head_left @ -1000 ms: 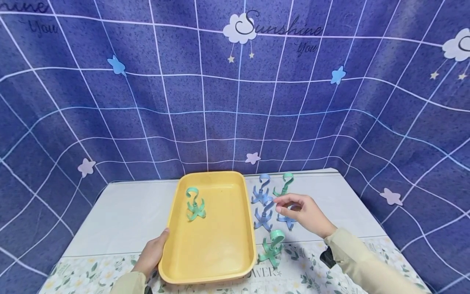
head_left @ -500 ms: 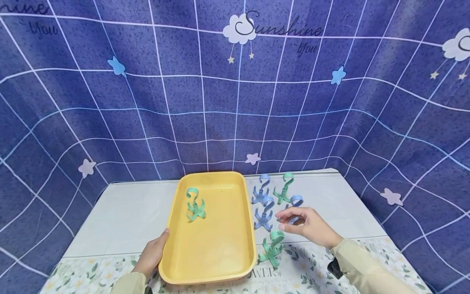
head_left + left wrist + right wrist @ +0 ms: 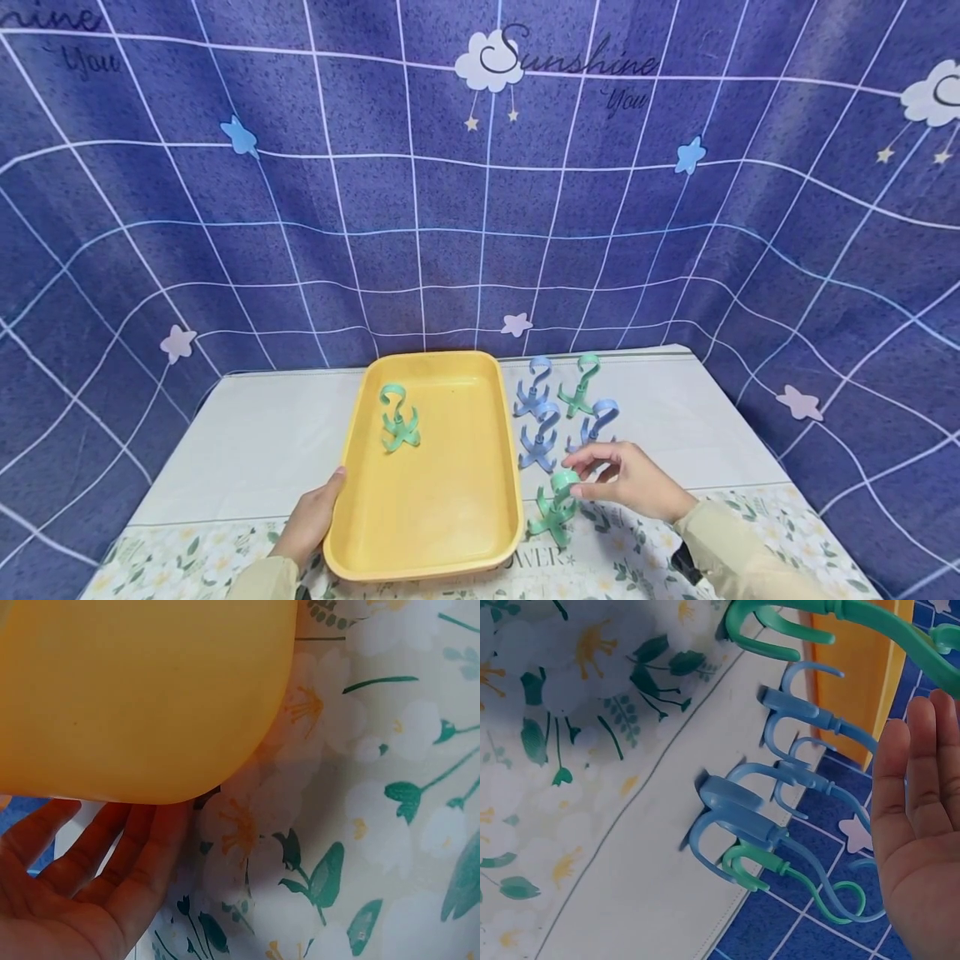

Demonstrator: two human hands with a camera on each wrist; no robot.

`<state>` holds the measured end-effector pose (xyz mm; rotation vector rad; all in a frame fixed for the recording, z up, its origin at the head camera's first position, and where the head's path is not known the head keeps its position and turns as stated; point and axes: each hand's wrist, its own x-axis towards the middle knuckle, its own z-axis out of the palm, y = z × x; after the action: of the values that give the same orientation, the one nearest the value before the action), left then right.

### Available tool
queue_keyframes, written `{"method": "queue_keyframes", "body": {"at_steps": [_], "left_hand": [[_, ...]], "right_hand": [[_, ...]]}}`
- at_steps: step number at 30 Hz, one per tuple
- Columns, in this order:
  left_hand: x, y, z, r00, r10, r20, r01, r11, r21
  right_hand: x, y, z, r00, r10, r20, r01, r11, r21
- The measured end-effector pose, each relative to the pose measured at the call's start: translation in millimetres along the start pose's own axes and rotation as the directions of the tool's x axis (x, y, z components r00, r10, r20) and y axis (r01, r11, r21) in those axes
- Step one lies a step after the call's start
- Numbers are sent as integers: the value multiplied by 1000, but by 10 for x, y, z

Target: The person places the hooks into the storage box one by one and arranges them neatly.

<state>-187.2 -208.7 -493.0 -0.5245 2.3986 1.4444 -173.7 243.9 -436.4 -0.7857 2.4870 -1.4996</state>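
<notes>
My left hand holds the left edge of a yellow tray. In the left wrist view the fingers reach to the tray's edge, their tips hidden by it. The right hand has its thumb and forefinger spread at the curled top of the nearest green hook, which stands on four-pronged feet at the tray's right. In the right wrist view that green hook passes just beyond the fingertips, and the thumb is out of sight. Another green hook is inside the tray.
Beyond the right hand stand blue hooks and one more green hook, grouped beside the tray. White table surface meets a flowered cloth nearer me. A blue curtain closes off the back and sides.
My right hand has moved nearer to me, from above the blue hooks to the nearest green hook, uncovering the hooks behind. The left hand and tray stay put.
</notes>
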Motion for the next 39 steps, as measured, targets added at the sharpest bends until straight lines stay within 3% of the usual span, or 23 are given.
{"method": "queue_keyframes", "body": {"at_steps": [11, 19, 39], "left_hand": [[-13, -1, -6, 1000, -6, -1, 6, 1000, -15], [-18, -3, -12, 1000, 25, -1, -25, 1000, -5], [-24, -12, -24, 999, 38, 0, -38, 999, -12]], "right_hand": [[-34, 82, 43, 999, -23, -36, 21, 999, -37], [-19, 81, 44, 998, -22, -58, 19, 999, -44], [174, -341, -166, 988, -110, -111, 100, 990, -95]]}}
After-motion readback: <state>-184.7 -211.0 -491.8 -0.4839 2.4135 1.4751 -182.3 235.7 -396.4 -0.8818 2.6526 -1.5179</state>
